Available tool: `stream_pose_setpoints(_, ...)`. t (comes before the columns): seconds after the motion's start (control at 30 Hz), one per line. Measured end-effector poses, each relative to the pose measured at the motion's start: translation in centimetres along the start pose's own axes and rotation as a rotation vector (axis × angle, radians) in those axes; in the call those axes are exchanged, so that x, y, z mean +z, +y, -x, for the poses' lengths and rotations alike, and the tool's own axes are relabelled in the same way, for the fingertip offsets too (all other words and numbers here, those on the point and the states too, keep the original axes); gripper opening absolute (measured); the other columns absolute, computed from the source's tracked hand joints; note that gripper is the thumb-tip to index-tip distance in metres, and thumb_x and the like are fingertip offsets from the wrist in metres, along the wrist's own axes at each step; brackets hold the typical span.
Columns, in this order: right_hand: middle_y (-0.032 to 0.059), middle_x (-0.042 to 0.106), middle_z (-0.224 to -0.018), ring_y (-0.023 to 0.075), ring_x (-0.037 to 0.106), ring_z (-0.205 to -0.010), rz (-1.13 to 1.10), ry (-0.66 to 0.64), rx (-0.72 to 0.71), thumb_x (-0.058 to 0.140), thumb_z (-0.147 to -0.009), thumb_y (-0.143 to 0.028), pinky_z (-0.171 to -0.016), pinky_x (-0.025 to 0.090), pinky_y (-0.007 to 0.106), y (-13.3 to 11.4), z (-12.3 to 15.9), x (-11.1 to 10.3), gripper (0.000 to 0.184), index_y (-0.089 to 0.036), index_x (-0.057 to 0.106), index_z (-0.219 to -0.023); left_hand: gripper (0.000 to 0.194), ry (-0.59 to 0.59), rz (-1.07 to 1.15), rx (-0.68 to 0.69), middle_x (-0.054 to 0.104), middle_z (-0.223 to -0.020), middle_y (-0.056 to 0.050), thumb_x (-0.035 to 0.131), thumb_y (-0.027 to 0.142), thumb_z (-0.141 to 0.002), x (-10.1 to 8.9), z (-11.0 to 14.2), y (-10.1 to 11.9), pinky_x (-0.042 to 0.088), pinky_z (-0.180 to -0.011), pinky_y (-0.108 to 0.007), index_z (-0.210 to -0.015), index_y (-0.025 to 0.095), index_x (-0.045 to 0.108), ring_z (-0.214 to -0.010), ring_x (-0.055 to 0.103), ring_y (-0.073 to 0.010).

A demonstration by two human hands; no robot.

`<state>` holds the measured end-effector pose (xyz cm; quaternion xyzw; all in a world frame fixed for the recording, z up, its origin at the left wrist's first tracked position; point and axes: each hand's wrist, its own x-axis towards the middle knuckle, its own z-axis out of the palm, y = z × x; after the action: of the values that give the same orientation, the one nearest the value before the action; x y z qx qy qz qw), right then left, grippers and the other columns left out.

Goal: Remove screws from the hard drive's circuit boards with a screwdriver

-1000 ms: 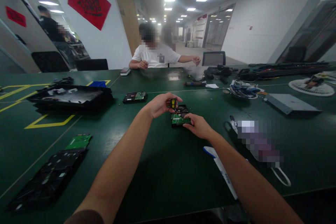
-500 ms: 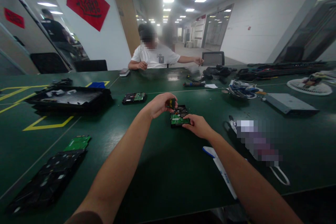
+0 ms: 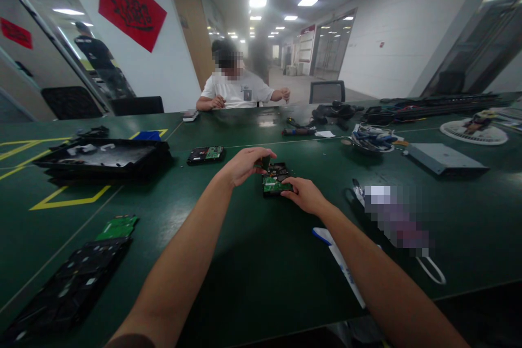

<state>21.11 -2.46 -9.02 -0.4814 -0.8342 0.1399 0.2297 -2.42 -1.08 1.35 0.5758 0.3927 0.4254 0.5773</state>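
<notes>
A hard drive (image 3: 274, 185) with a green circuit board on its upper face lies on the table in front of me. My right hand (image 3: 305, 194) grips its right edge between thumb and fingers. Over the drive's far left part, my left hand (image 3: 249, 165) is closed round a short dark screwdriver handle (image 3: 266, 162). The tool's lower end is too small to make out. Another hard drive (image 3: 206, 154) lies to the left, beyond my left forearm. Several more drives (image 3: 77, 272) sit in a row at the near left, with a green board (image 3: 118, 227) at their far end.
Black trays (image 3: 101, 160) are stacked at left. On the right lie a grey metal box (image 3: 446, 156), a bundle of cables (image 3: 373, 138) and a blurred-out pouch (image 3: 397, 217). A white-and-blue strip (image 3: 342, 266) lies under my right forearm. A person (image 3: 236, 87) sits across the table.
The view has shifted slightly. My hands stay at the hard drive, and the yellow marks on the screwdriver handle no longer show. The person opposite has drawn one outstretched hand inward.
</notes>
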Motion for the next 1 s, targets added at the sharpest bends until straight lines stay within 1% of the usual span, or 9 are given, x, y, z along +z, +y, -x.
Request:
stream_pose_setpoints(0.13,0.0012,0.06,-0.082,0.0156,0.054,-0.073,0.002,0.002,0.002,0.066,-0.091,-0.046,-0.066,0.036,0.027,-0.03,-0.02,0.07,0.037,-0.026,0.066,-0.123,0.023,-0.04,0.069,-0.07,0.069,-0.089,-0.012,0.066,0.032,-0.083,-0.21,0.07,0.09,0.054,-0.066,-0.03,-0.096,0.014,0.068,-0.083,0.066,-0.0203)
stream_pose_setpoints(0.27,0.0007,0.06,-0.082,0.0155,0.054,-0.073,-0.015,-0.003,-0.001,0.066,-0.091,-0.046,-0.066,0.036,0.027,0.03,-0.08,0.13,0.037,-0.027,0.066,-0.123,0.018,-0.01,0.166,-0.083,0.069,-0.085,-0.013,0.064,0.03,-0.082,-0.24,-0.31,-0.22,0.057,-0.07,-0.035,-0.09,0.014,0.061,-0.081,0.067,-0.0212)
stream_pose_setpoints(0.33,0.0002,0.06,-0.081,0.0152,0.053,-0.071,-0.027,-0.004,0.003,0.066,-0.091,-0.046,-0.065,0.036,0.027,0.07,-0.09,0.16,0.037,-0.027,0.066,-0.123,0.016,0.023,0.161,-0.057,0.068,-0.086,-0.012,0.064,0.029,-0.081,-0.37,-0.55,-0.49,0.057,-0.069,-0.034,-0.087,0.014,0.062,-0.081,0.065,-0.0206)
stream_pose_setpoints(0.43,-0.0009,0.059,-0.077,0.0149,0.052,-0.069,-0.048,-0.002,0.016,0.065,-0.091,-0.046,-0.063,0.035,0.027,0.11,-0.07,0.22,0.038,-0.026,0.066,-0.124,0.018,0.081,0.075,0.006,0.066,-0.088,-0.011,0.064,0.03,-0.079,-0.65,-0.74,-0.76,0.054,-0.062,-0.029,-0.083,0.014,0.067,-0.081,0.062,-0.0187)
stream_pose_setpoints(0.5,-0.0014,0.058,-0.076,0.0148,0.052,-0.069,-0.059,0.001,0.023,0.066,-0.091,-0.047,-0.062,0.034,0.026,0.13,-0.07,0.26,0.039,-0.027,0.066,-0.124,0.019,0.096,0.028,0.03,0.065,-0.09,-0.01,0.063,0.032,-0.079,-0.75,-0.72,-0.76,0.053,-0.061,-0.027,-0.083,0.014,0.07,-0.082,0.061,-0.0181)
stream_pose_setpoints(0.6,-0.0013,0.059,-0.076,0.0147,0.052,-0.069,-0.067,0.0,0.026,0.066,-0.09,-0.047,-0.062,0.034,0.026,0.18,-0.09,0.3,0.039,-0.027,0.066,-0.124,0.018,0.081,0.042,0.004,0.066,-0.089,-0.01,0.064,0.031,-0.079,-0.59,-0.56,-0.54,0.056,-0.066,-0.031,-0.084,0.015,0.07,-0.082,0.061,-0.0186)
stream_pose_setpoints(0.8,-0.0013,0.058,-0.075,0.0147,0.052,-0.068,-0.072,0.003,0.02,0.066,-0.09,-0.047,-0.063,0.035,0.027,0.22,-0.08,0.31,0.039,-0.026,0.066,-0.123,0.016,0.017,0.192,-0.065,0.069,-0.083,-0.012,0.063,0.03,-0.081,-0.21,-0.45,-0.31,0.058,-0.071,-0.038,-0.086,0.015,0.063,-0.081,0.066,-0.0216)
stream_pose_setpoints(0.87,-0.0013,0.059,-0.076,0.0146,0.052,-0.068,-0.08,-0.001,0.015,0.066,-0.09,-0.048,-0.063,0.035,0.027,0.19,-0.05,0.25,0.039,-0.026,0.066,-0.123,0.017,0.02,0.179,-0.051,0.068,-0.084,-0.012,0.063,0.03,-0.081,-0.39,-0.59,-0.45,0.058,-0.07,-0.036,-0.085,0.013,0.064,-0.082,0.065,-0.0214)
stream_pose_setpoints(1.0,-0.0013,0.059,-0.077,0.0145,0.052,-0.067,-0.092,-0.014,0.033,0.065,-0.09,-0.048,-0.061,0.034,0.026,0.15,-0.01,0.14,0.041,-0.026,0.065,-0.125,0.021,0.077,0.069,0.013,0.066,-0.088,-0.012,0.062,0.031,-0.08,-0.76,-0.78,-0.74,0.054,-0.062,-0.028,-0.086,0.012,0.07,-0.082,0.062,-0.0192)
